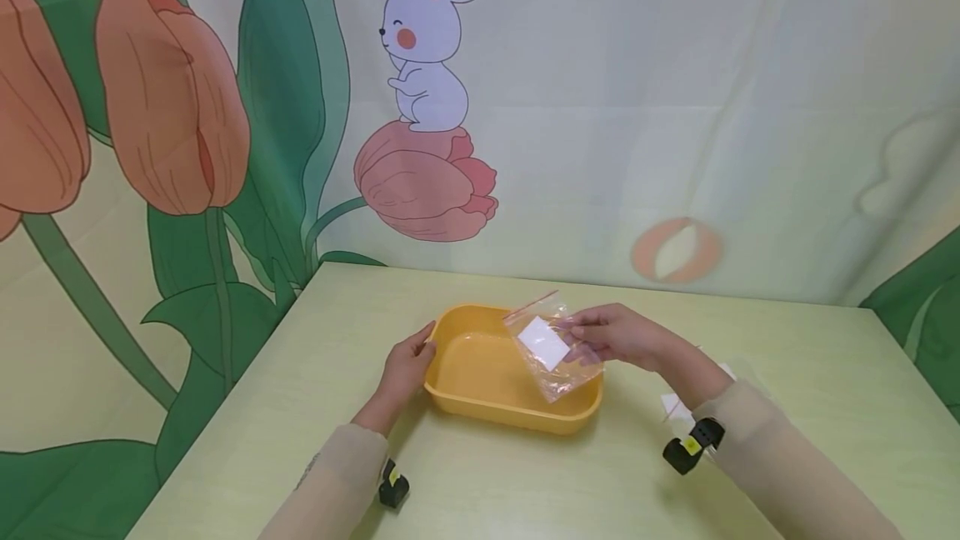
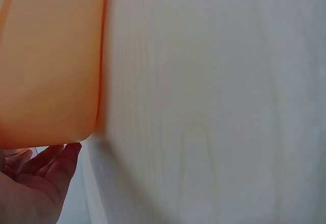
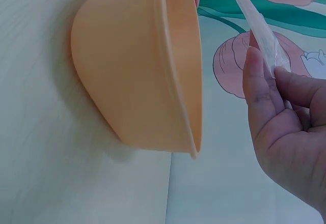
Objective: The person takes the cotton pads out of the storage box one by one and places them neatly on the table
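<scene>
A yellow plastic basin (image 1: 495, 413) stands on the table, its inside facing up. My left hand (image 1: 405, 367) grips its left end at the rim; in the left wrist view the fingers (image 2: 63, 168) lie against the basin's outer wall. Over the basin's right half, my right hand (image 1: 618, 336) pinches a clear zip bag (image 1: 553, 386) between thumb and fingers. A white square (image 1: 543, 343) shows on or in the bag; which of the two I cannot tell. The right wrist view shows the bag (image 3: 265, 38) edge-on, above the basin's rim.
Partly hidden by the right forearm, another clear bag with white pieces (image 1: 677, 408) lies on the table (image 1: 510, 490) to the right of the basin. A cloth backdrop (image 1: 570, 107) with tulips and a rabbit hangs behind the table's far edge.
</scene>
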A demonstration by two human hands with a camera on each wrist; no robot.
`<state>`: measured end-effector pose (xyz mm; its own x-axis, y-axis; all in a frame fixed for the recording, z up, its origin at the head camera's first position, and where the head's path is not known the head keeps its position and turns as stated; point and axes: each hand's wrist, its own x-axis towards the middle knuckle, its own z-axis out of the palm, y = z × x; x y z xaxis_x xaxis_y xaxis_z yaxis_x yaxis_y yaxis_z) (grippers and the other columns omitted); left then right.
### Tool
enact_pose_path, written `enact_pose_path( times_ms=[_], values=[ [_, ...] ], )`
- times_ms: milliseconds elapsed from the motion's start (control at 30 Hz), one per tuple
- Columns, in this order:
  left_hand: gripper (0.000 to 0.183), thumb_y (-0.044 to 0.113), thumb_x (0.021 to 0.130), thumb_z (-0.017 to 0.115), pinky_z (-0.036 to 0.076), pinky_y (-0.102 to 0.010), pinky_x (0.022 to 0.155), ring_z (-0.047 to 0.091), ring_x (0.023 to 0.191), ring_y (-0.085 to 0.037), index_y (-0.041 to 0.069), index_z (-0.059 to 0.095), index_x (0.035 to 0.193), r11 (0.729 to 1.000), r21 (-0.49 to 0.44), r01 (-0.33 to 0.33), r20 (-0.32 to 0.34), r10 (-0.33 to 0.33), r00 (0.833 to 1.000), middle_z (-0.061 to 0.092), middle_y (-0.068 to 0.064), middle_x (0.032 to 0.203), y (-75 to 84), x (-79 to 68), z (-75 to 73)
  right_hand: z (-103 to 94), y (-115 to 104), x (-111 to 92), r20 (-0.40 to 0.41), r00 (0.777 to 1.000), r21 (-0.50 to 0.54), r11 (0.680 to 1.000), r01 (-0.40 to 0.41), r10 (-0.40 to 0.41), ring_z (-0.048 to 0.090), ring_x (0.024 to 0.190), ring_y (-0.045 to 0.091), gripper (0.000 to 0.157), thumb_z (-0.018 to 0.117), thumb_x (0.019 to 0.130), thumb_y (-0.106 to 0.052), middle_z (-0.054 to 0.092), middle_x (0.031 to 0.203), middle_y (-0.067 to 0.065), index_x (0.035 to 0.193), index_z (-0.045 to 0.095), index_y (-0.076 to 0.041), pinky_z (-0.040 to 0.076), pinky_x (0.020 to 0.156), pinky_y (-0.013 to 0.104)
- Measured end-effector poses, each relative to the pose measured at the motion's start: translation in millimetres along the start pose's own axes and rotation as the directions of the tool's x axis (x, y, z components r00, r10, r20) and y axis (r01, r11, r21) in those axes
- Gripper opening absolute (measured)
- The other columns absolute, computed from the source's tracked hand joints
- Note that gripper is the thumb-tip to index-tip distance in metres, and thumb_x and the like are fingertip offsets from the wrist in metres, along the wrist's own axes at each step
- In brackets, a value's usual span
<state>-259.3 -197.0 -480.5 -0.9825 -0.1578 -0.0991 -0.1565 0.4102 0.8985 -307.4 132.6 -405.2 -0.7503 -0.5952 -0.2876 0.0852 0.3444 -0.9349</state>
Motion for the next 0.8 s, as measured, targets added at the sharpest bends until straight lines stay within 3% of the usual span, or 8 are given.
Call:
enact_pose_path(
  times_ms=[300,567,800],
  values=[
    [0.048,0.016,0.108,0.046,0.055,-0.022,0.079,0.063,0.107,-0.025,0.009,0.042,0.156,1.0,-0.006,0.011,0.003,-0.011,1.0,0.055,-0.024,0.15,1.4,-1.4,0.8,-7.3,10.8,-12.8,0.008,0.999,0.034,0.999,0.035,-0.035,0.074,0.093,0.006,0.044,0.048,0.107,-0.009,0.071,0.107,-0.004,0.144,0.046,0.014,0.062,0.084,0.023],
    [0.048,0.015,0.108,0.046,0.055,-0.022,0.078,0.063,0.103,-0.024,0.008,0.043,0.155,1.0,0.003,0.003,-0.003,-0.003,1.0,0.056,-0.024,0.149,1.5,-0.3,1.4,-17.8,23.9,-23.7,-0.011,0.999,0.062,0.997,0.036,-0.035,0.073,0.092,0.005,0.047,0.047,0.108,-0.01,0.069,0.102,-0.009,0.147,0.042,0.015,0.061,0.084,0.021],
    [0.048,0.015,0.108,0.046,0.056,-0.026,0.085,0.062,0.108,-0.025,0.01,0.043,0.155,1.0,0.015,0.013,0.002,-0.013,1.0,0.055,-0.024,0.15,2.9,-0.2,1.2,-24.0,36.2,-39.4,-0.035,0.999,0.097,0.994,0.042,-0.039,0.074,0.094,0.004,0.049,0.051,0.107,-0.013,0.072,0.112,-0.012,0.145,0.042,0.017,0.061,0.084,0.021]
  ],
)
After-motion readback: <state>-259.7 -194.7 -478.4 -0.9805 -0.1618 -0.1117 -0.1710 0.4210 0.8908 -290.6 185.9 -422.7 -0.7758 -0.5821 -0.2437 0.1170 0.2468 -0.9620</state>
